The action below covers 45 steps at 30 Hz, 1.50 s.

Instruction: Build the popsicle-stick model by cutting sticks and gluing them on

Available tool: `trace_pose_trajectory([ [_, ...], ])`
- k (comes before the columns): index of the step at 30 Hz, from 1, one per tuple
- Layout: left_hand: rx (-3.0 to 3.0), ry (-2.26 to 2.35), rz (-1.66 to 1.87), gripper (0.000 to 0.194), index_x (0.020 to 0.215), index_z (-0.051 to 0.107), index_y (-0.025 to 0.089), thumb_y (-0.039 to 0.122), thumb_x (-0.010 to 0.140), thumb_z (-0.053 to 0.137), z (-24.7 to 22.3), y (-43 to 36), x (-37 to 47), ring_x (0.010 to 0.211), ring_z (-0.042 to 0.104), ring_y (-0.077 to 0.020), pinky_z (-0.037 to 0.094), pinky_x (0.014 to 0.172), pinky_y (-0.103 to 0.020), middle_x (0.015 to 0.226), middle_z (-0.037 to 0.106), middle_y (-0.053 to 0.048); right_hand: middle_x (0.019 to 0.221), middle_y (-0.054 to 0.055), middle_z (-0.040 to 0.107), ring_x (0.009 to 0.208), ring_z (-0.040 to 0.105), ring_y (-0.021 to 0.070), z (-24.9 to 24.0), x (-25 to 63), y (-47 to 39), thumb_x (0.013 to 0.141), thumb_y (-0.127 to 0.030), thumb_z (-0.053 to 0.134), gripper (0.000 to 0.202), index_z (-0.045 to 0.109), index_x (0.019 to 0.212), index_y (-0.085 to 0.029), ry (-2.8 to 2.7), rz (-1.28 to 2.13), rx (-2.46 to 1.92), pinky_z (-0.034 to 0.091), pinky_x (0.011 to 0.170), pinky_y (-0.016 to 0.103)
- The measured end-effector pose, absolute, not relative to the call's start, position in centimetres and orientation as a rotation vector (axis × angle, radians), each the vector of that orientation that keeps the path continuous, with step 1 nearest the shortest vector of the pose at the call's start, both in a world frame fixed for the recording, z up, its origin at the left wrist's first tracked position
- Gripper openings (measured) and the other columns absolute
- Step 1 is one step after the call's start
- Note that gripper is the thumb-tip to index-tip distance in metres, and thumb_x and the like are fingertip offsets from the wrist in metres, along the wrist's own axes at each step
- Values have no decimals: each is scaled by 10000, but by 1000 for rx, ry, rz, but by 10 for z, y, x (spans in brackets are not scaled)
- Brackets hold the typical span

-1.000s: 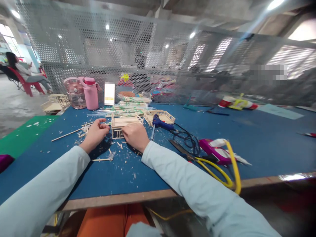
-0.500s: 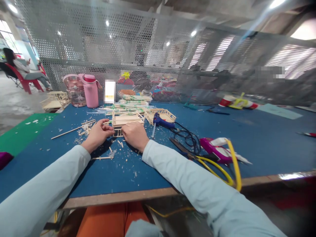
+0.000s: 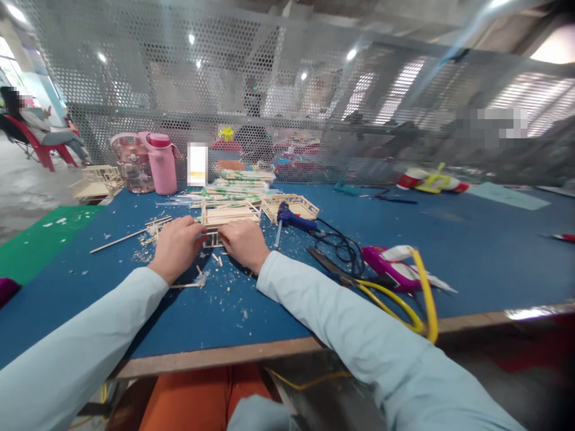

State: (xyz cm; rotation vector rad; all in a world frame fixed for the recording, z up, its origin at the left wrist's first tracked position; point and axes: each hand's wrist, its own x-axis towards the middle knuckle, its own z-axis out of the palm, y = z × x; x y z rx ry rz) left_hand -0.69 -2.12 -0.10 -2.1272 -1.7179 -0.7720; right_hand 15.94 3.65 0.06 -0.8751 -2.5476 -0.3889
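Note:
A small model of pale wooden sticks (image 3: 230, 214) stands on the blue table in front of me, with a ladder-like railing low at its front. At its left front corner my left hand (image 3: 178, 248) has its fingers bent and closed on the model's edge. My right hand (image 3: 245, 242) is closed at the front, its fingertips pinching the railing. The hands cover parts of the model's lower side. Short stick pieces (image 3: 217, 260) and crumbs of glue lie just below the hands.
Right of the model are a blue glue gun (image 3: 296, 221), yellow-handled scissors (image 3: 386, 297) and a purple-white glue gun (image 3: 395, 269). Behind stand a pink bottle (image 3: 162, 166), a clear jug (image 3: 136, 166) and stick bundles (image 3: 240, 187). A person (image 3: 40, 127) sits far left.
My left hand has shifted slightly right and closed in on the model's corner. My right hand stays nearly in place at the railing. The camera view has moved slightly.

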Motion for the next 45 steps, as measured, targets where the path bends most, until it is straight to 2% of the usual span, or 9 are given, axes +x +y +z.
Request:
trace_pose_trajectory([
  [4, -2068, -1586, -487, 212, 775, 657, 197, 272, 855, 475, 1, -23, -1, 736, 525, -231, 298, 630, -336, 733, 584, -78, 771, 85, 680, 764, 577, 175, -2, 159, 38, 892, -240, 445, 255, 668, 809, -148, -2533, -395, -866, 301, 673, 295],
  [9, -2037, -1535, -393, 212, 755, 652, 189, 213, 853, 466, 3, -23, 4, 763, 528, -249, 289, 647, -357, 720, 589, -92, 784, 84, 688, 765, 586, 180, -2, 160, 38, 887, -243, 437, 260, 669, 815, -152, -2531, -373, -853, 324, 682, 296],
  [12, -2049, -1551, -416, 231, 744, 658, 182, 211, 854, 456, 3, -24, 5, 764, 529, -254, 290, 656, -364, 715, 590, -101, 884, 81, 699, 817, 597, 182, -1, 164, 37, 850, -229, 460, 228, 666, 916, -157, -2481, -282, -825, 364, 713, 284],
  [16, -2054, -1562, -448, 256, 732, 667, 173, 208, 854, 445, 2, -24, 4, 755, 533, -255, 290, 653, -367, 708, 599, -109, 1026, 60, 688, 895, 604, 164, -2, 169, 36, 786, -174, 471, 312, 635, 1051, -162, -2292, -98, -871, 408, 781, 254],
  [23, -2004, -1536, -410, 250, 735, 674, 179, 229, 856, 461, 1, -23, 4, 728, 540, -248, 279, 626, -358, 698, 614, -97, 854, 33, 703, 745, 605, 159, -4, 171, 39, 740, -165, 477, 282, 656, 957, -180, -2147, 11, -1075, 418, 703, 252],
  [29, -1997, -1515, -404, 258, 729, 672, 184, 241, 864, 460, -1, -22, 4, 726, 547, -248, 282, 622, -356, 689, 617, -87, 816, 31, 693, 711, 585, 154, -3, 171, 36, 762, -231, 511, 184, 650, 875, -187, -2251, -49, -1053, 381, 658, 251],
  [41, -1994, -1500, -423, 242, 715, 671, 182, 241, 853, 481, 0, -22, 4, 711, 547, -236, 283, 615, -345, 684, 622, -76, 943, 50, 690, 858, 596, 166, -6, 172, 40, 829, -253, 510, 197, 644, 956, -181, -2395, -141, -931, 380, 704, 256],
  [45, -1986, -1483, -477, 264, 689, 665, 184, 241, 858, 470, 1, -25, 5, 704, 539, -230, 278, 608, -342, 671, 619, -78, 903, 51, 688, 814, 589, 160, -6, 172, 42, 865, -275, 497, 200, 663, 932, -184, -2421, -191, -860, 367, 681, 255],
])
